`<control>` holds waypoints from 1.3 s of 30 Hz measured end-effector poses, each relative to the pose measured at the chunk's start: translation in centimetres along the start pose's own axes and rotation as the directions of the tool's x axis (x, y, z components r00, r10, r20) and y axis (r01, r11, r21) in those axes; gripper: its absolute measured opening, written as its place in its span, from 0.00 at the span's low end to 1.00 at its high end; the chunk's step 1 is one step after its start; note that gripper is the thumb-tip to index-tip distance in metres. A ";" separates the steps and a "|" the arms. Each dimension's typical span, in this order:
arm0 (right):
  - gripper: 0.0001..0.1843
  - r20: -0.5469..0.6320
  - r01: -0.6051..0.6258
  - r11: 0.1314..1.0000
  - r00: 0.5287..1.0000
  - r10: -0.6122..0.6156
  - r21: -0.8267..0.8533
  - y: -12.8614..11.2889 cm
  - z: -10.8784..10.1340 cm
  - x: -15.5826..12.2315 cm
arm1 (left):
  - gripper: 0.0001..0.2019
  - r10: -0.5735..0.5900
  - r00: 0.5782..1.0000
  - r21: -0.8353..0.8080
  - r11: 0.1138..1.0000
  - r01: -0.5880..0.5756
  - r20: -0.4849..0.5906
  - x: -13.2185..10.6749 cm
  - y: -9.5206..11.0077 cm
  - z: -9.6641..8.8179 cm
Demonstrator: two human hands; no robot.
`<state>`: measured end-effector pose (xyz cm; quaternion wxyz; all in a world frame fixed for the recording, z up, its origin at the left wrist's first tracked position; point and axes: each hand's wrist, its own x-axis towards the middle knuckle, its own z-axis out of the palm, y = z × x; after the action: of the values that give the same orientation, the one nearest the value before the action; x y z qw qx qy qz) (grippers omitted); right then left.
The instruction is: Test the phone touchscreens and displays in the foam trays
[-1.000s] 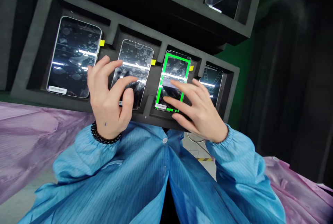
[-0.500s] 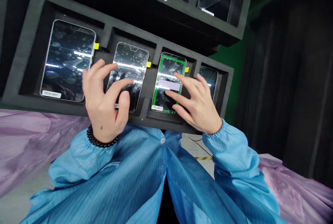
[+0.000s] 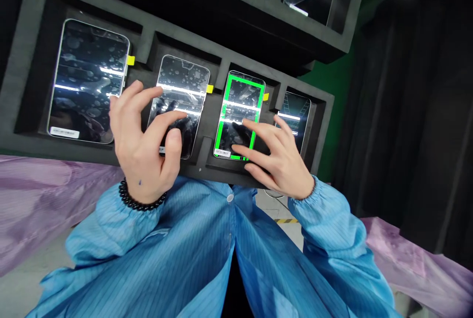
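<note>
Several smartphones lie face up in separate recesses of a black tray. My left hand (image 3: 146,136), fingers spread, hovers over the lower left of a dark-screened phone (image 3: 183,81); whether its fingertips touch the glass I cannot tell. Over the lower right of a phone with a bright green border on its screen (image 3: 240,106) is my right hand (image 3: 279,153), its fingers apart and holding nothing. A larger phone (image 3: 88,77) lies to the left of my left hand. Partly behind my right hand is the rightmost phone (image 3: 298,111). Yellow tabs stick out from three phones.
Beyond the black tray (image 3: 201,160) stands a higher black tray (image 3: 314,42) with more labelled devices and clear film. A black curtain (image 3: 399,111) hangs at the right. Pinkish-purple cloth (image 3: 48,205) is at the left, with more at the right.
The pale box on the third phone's screen has disappeared, and its green border is brighter. My right hand sits slightly lower. The view has shifted a little.
</note>
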<state>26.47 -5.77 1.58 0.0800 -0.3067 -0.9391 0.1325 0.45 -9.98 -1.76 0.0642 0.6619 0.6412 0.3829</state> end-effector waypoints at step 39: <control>0.16 -0.177 -0.162 0.985 0.973 0.149 -0.059 0.9 -3.6 -3.5 | 0.15 -0.024 0.995 -0.029 0.999 0.027 0.101 0.3 0.3 -0.8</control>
<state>30.58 -6.39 4.51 0.1389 -0.3924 -0.9060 0.0767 0.21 -10.05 -0.87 0.1112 0.6710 0.6398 0.3580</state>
